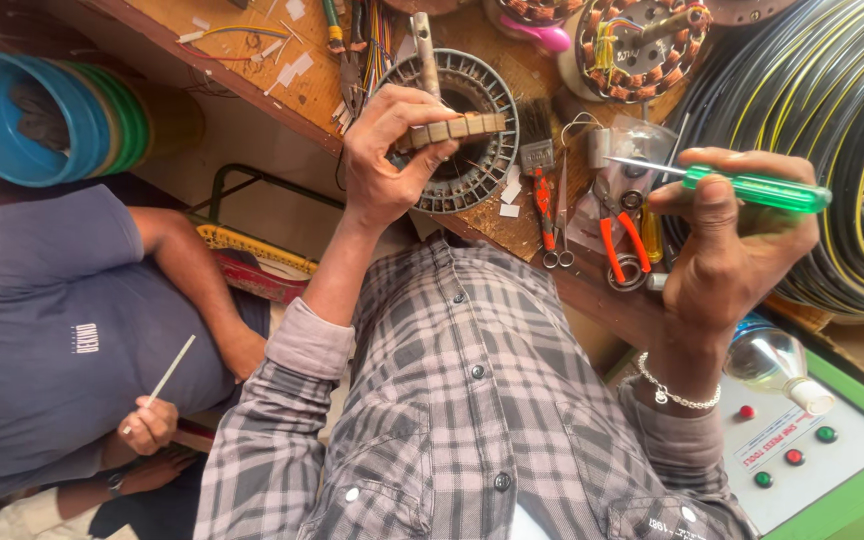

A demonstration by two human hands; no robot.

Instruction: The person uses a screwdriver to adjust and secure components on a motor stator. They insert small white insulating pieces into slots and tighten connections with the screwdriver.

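A green-handled screwdriver [742, 186] lies level, its tip pointing toward a short segmented wooden strip [457, 129], both held aloft.

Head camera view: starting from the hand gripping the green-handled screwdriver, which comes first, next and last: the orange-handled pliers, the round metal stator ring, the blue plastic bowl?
From the right hand:
1. Orange-handled pliers, on the bench just beside it.
2. Round metal stator ring, mid-bench, behind the left hand.
3. Blue plastic bowl, far across at the picture's left edge.

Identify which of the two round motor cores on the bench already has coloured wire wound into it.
The far core, top right: copper coils and coloured wires fill it. The near core, behind the left hand, is bare.
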